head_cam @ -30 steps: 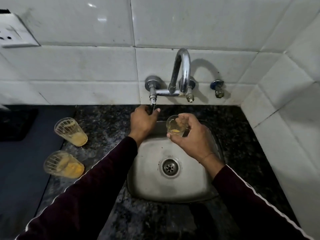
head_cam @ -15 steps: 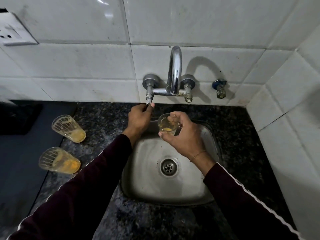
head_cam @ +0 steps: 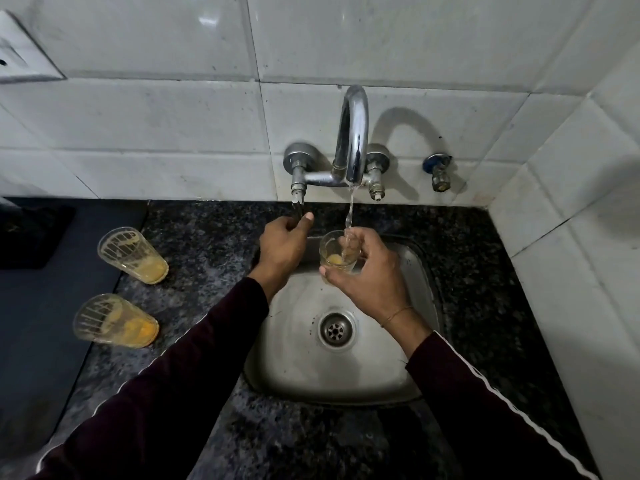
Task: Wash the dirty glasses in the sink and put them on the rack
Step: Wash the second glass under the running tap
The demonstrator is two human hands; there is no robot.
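My right hand (head_cam: pixel 372 275) grips a small glass (head_cam: pixel 335 254) with orange residue at its bottom, upright over the back of the steel sink (head_cam: pixel 301 368). Water runs from the curved chrome tap (head_cam: pixel 353 133) straight into that glass. My left hand (head_cam: pixel 282 242) grips the dark lever of the left tap valve (head_cam: pixel 297 206), just left of the glass. Two more dirty glasses stand on the granite counter at the left: one further back (head_cam: pixel 133 254), one nearer (head_cam: pixel 114 322), both streaked with orange dregs.
The sink's drain (head_cam: pixel 335 330) lies below my right wrist. A small blue-capped valve (head_cam: pixel 439 171) sticks out of the tiled wall at the right. A dark mat (head_cam: pixel 41 306) covers the counter's left part, and a white wall socket (head_cam: pixel 20 60) is at the upper left. No rack is in view.
Water has started flowing from the tap into the glass. My left hand stays on the valve lever and my right hand holds the glass under the spout.
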